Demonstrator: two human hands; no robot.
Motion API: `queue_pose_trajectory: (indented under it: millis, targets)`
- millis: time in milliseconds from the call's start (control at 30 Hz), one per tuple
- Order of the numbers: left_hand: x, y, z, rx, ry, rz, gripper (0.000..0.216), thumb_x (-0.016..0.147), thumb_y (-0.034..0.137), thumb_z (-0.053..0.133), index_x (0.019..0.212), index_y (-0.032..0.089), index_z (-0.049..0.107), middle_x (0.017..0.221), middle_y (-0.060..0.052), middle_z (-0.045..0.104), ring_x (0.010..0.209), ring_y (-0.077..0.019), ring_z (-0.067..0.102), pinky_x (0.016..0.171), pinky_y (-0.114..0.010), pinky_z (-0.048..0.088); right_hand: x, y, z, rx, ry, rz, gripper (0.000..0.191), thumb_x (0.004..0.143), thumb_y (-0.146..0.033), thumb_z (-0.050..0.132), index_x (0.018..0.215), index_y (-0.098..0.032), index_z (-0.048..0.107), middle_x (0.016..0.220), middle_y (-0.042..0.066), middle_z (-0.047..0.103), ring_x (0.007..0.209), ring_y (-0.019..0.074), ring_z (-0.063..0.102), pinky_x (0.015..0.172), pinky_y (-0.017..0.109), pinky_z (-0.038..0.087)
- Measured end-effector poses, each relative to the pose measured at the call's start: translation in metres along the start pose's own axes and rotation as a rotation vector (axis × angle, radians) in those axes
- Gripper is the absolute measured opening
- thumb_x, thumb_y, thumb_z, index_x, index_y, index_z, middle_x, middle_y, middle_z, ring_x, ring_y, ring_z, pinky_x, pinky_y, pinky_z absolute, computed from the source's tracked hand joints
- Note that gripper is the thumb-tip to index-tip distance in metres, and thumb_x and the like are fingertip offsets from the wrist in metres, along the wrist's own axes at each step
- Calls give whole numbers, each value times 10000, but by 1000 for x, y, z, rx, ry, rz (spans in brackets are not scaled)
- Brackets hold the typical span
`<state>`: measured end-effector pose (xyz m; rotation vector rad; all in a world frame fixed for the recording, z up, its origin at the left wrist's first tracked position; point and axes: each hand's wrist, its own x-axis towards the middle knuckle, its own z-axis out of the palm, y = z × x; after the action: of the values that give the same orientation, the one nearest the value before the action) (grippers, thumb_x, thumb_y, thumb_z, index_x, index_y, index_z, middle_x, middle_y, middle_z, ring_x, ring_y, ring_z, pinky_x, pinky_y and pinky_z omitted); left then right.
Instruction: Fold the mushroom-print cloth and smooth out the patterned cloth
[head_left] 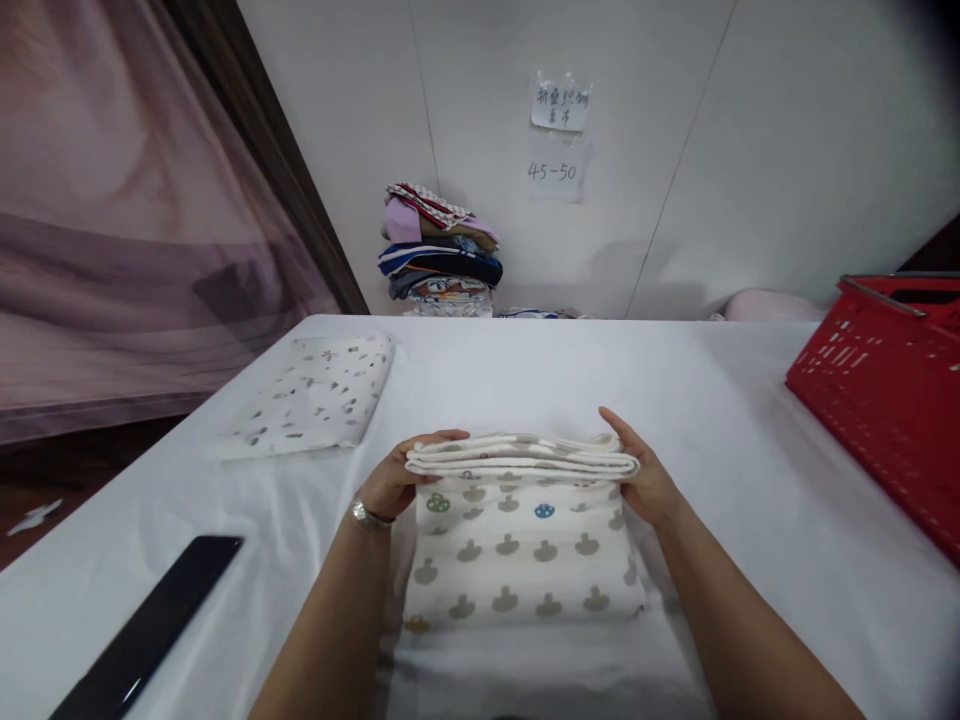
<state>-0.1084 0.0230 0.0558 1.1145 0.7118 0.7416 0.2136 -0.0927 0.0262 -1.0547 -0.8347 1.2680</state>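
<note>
A white cloth printed with mushrooms [525,550], mostly grey-beige with a few coloured ones, lies in front of me on the white-covered table [570,380]. Its far part is folded into several layers and lifted off the rest. My left hand [401,475] grips the left end of these layers, some fingers hidden behind and under the fabric. At the right end my right hand [643,480] pinches the same layers, with one finger sticking up beyond the edge. On my left wrist sits a silver bracelet [371,515].
A folded white cloth with small dark prints [319,395] lies at the back left. Nearer on the left is a flat black object [154,625]. To the right stands a red plastic basket [892,390]. Folded fabrics [442,250] are piled beyond the far edge, below paper signs [559,135].
</note>
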Motion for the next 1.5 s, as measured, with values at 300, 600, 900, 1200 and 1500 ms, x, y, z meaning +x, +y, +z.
queue_pose_trajectory:
  millis: [300, 600, 900, 1200, 1500]
  targets:
    - [19, -24, 8, 84, 259, -59, 550, 584, 299, 724, 1088, 157, 555, 883, -63, 684, 740, -198, 642, 648, -308, 522, 8, 10, 7, -118, 41, 78, 701, 640, -324, 677, 1294, -244, 439, 1153, 62, 604, 959, 227, 595, 844, 380, 467]
    - [28, -34, 12, 311, 557, -62, 442, 593, 470, 692, 886, 145, 627, 635, 11, 611, 512, -89, 517, 459, -184, 416, 12, 25, 9, -230, 241, 92, 464, 678, -409, 655, 1082, -193, 584, 989, 55, 663, 801, 207, 619, 649, 302, 509]
    - [29, -33, 8, 890, 660, -64, 364, 693, 526, 550, 661, 172, 629, 617, -31, 610, 625, -179, 569, 543, -250, 391, 16, 30, 8, -545, 337, -46, 249, 691, -418, 588, 741, -175, 612, 1246, 47, 529, 816, 170, 593, 687, 290, 472]
    - [28, -32, -1, 1018, 564, -160, 462, 685, 615, 532, 821, 184, 626, 814, -89, 668, 780, -257, 615, 652, -311, 422, 15, 29, 1, -903, 362, 49, 626, 733, -512, 551, 1280, -226, 451, 1065, 61, 617, 838, 195, 598, 777, 346, 455]
    - [29, -17, 18, 185, 397, -305, 377, 638, 405, 703, 883, 128, 630, 769, -110, 697, 635, -220, 651, 606, -330, 524, 33, 9, 0, -372, 238, 276, 889, 637, -383, 724, 1377, -173, 278, 1083, 135, 602, 837, 226, 628, 735, 345, 507]
